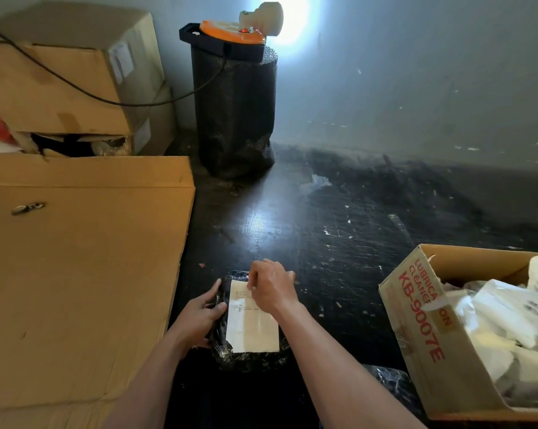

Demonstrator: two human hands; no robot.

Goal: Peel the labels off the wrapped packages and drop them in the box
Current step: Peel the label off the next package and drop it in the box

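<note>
A package wrapped in black plastic (230,356) lies on the dark floor in front of me, with a white label (251,331) stuck on its top. My left hand (204,311) grips the package's left edge. My right hand (270,286) rests on the label's far right corner, fingertips pinched at its edge. An open cardboard box (416,308) printed in red stands at the right, holding several crumpled white labels (502,314). Part of another black wrapped package (388,382) shows beside the box.
A large flat cardboard sheet (75,274) lies on the left. Stacked cardboard boxes (69,78) stand behind it. A tall roll wrapped in black (235,113) with an orange cable reel (230,30) on top stands by the wall. The dark floor (338,227) is littered with scraps.
</note>
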